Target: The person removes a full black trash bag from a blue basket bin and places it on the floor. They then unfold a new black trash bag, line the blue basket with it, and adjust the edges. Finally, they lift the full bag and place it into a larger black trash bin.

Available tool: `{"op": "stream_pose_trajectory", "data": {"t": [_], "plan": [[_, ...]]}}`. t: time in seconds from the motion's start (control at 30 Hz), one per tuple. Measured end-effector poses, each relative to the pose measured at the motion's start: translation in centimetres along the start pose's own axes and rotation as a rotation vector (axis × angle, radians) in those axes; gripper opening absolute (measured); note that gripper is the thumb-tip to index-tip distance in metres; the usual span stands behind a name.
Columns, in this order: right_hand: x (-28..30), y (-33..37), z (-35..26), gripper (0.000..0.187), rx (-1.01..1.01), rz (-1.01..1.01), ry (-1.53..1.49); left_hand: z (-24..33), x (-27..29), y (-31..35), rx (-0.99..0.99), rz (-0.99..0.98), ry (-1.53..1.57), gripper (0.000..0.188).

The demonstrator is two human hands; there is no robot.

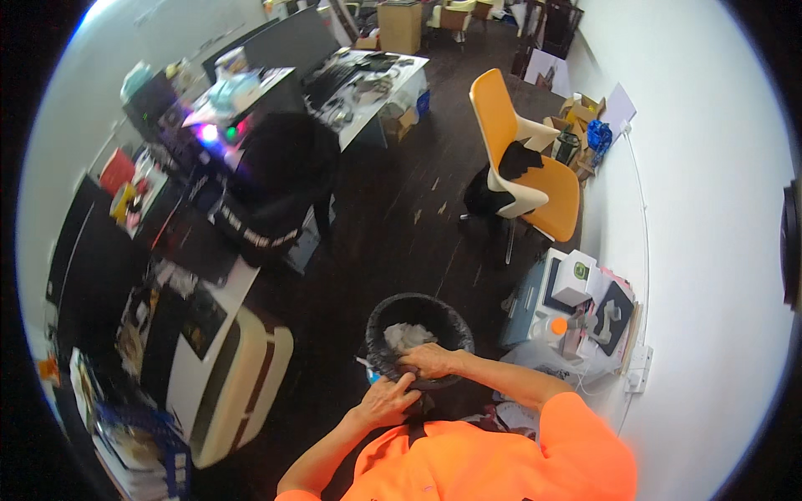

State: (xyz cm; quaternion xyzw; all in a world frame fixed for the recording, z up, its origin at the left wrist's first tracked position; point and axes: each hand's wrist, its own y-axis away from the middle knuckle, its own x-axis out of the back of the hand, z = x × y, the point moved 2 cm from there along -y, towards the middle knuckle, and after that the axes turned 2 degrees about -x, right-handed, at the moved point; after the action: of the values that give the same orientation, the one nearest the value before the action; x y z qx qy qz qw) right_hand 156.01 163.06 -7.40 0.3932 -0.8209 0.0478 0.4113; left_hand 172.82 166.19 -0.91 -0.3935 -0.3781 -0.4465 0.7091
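Observation:
A black waste bin (378,316) stands on the dark floor in front of me, with a wrinkled black liner (455,321) over its rim. Crumpled white paper or tissue (407,336) lies inside it. My left hand (388,402) is at the near-left rim, thumb and forefinger closed on the liner's edge. Just over the near rim, my right hand (433,361) reaches into the bin beside the white waste. Its fingers look curled, and their tips are lost in the dark interior. A small blue-and-white item (373,376) shows beside the bin near my left hand.
To the right, a low cabinet (526,301) holds a white box (575,277), with a plastic bag near an orange-capped bottle (556,326). An orange chair (551,194) stands beyond. A cream-edged piece of furniture (238,384) and cluttered desks line the left.

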Motion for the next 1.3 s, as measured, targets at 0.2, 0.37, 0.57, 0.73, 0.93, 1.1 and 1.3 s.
{"op": "stream_pose_trajectory", "data": {"t": [0.2,0.37,0.57,0.73,0.93,1.1,1.3], "plan": [[5.5,-2.7,13.8,0.035,-0.104,0.083,0.158,-9.8,0.1,-12.7,-0.197,-0.047,0.013,0.026],[21.5,-3.2,20.8,0.024,-0.130,0.703,0.027,-19.9,3.0,-22.0,-0.176,-0.005,0.030,0.029],[38.0,-1.5,27.3,0.019,-0.190,0.952,-1.044,-28.8,7.6,-31.8,-0.021,0.164,-0.100,0.035],[50.3,-3.4,33.9,0.022,-0.129,1.083,-0.785,-37.2,12.2,-40.8,-0.027,0.278,-0.253,0.039],[57.9,-5.2,39.3,0.020,-0.062,1.171,-0.990,-44.5,14.8,-48.4,-0.091,0.277,-0.350,0.041],[63.2,-6.1,44.7,0.019,-0.012,1.389,-1.247,-51.8,15.4,-54.3,-0.045,0.249,-0.307,0.043],[64.6,-6.3,56.6,0.018,0.217,1.734,-1.772,-60.7,16.1,-60.2,0.004,0.255,-0.256,0.041]]}}
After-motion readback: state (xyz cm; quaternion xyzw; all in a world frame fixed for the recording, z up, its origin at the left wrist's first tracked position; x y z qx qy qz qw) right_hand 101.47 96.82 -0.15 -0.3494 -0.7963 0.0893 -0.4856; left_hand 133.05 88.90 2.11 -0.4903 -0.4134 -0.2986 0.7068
